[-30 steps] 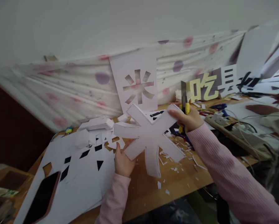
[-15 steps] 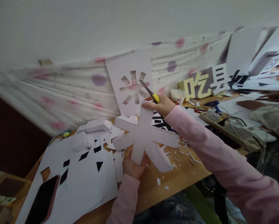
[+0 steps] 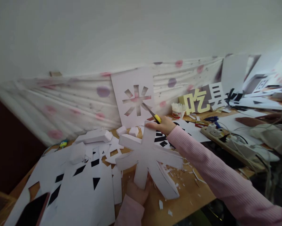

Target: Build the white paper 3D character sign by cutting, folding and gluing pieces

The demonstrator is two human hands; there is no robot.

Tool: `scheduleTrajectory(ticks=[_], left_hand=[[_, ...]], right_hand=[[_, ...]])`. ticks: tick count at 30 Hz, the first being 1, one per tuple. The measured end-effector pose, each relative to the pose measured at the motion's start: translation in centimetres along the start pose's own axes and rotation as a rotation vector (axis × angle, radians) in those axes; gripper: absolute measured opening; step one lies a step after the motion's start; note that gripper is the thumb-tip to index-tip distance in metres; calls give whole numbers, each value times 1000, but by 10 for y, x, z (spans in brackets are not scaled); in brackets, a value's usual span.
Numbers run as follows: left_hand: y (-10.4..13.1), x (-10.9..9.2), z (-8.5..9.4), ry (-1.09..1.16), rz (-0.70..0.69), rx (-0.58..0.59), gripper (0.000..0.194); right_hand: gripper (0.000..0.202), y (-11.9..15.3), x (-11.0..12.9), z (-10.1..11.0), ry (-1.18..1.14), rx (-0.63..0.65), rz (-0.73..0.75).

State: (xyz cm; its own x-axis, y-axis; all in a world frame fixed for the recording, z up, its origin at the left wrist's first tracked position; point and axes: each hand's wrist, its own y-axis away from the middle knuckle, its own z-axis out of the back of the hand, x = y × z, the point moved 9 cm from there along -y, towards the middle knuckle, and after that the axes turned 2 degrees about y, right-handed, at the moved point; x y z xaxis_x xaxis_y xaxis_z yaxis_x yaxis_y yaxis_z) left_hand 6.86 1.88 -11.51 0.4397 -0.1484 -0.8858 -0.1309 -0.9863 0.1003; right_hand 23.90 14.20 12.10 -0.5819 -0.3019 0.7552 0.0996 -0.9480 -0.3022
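Observation:
A white three-dimensional 米-shaped character (image 3: 145,155), seemingly of board, is held up over the table between both hands. My left hand (image 3: 138,191) is closed on the foot of its lower stroke, with the fingers partly hidden behind it. At the top of the upright stroke, my right hand (image 3: 163,125) pinches the edge. That same hand also carries a utility knife (image 3: 157,118) with a yellow handle, its long dark blade pointing up and left, away from the character. Behind stands a white sheet (image 3: 118,94) with a matching cut-out, leaning on the wall.
White sheets with cut-outs (image 3: 84,194) and a phone (image 3: 34,210) lie at left. Paper scraps (image 3: 161,204) litter the wooden table (image 3: 188,201). To the right are a paper cup (image 3: 178,111), a yellow character (image 3: 196,101), a power strip (image 3: 225,142) and another person's hand (image 3: 249,121).
The view has tilted up, so everything sits lower in the picture. Both hands keep their hold on the character, and the knife stays in my right hand.

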Motion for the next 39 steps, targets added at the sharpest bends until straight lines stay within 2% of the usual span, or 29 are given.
scheduleTrajectory(ticks=[2,3,6,7,11,14,16,20,21,22,24,26,28,30,34,39], left_hand=[[-1,1,0,-2,-22,-18,20],[-3,2,-1,12,-29,-31,24],[-7,3,-2,113,-30,-67,51],[-9,4,-3,153,-25,-72,53],[-14,0,-7,305,6,-63,32],[-13,-18,-2,357,5,-74,32],[-10,-41,7,342,-31,-104,39],[3,-106,22,245,-154,-182,57],[9,-125,25,189,-229,-233,60],[21,-153,30,-18,-397,-351,59],[40,-191,15,-363,-608,-412,64],[52,-210,-10,-588,-786,-391,61],[55,-213,-28,-756,-856,-390,57],[48,-207,-33,-784,-831,-397,59],[29,-193,-29,-695,-745,-399,62],[22,-188,-35,-718,-725,-380,60]], right_hand=[[31,1,-9,0,-20,12,-28],[28,2,-14,1,-31,19,-49],[22,6,-32,7,-62,33,-131],[22,8,-38,9,-71,34,-161],[24,15,-60,18,-135,17,-255],[27,18,-79,16,-207,10,-316],[31,20,-92,11,-259,-6,-362],[34,30,-121,-8,-325,-76,-467],[35,35,-130,-15,-329,-88,-496],[35,41,-139,-22,-329,-92,-525],[35,54,-158,-37,-319,-82,-570],[35,70,-176,-50,-294,-51,-594],[34,84,-190,-59,-253,-13,-585],[32,95,-194,-65,-199,27,-528],[27,112,-177,-73,-50,89,-317],[39,117,-157,-91,185,144,-115]])
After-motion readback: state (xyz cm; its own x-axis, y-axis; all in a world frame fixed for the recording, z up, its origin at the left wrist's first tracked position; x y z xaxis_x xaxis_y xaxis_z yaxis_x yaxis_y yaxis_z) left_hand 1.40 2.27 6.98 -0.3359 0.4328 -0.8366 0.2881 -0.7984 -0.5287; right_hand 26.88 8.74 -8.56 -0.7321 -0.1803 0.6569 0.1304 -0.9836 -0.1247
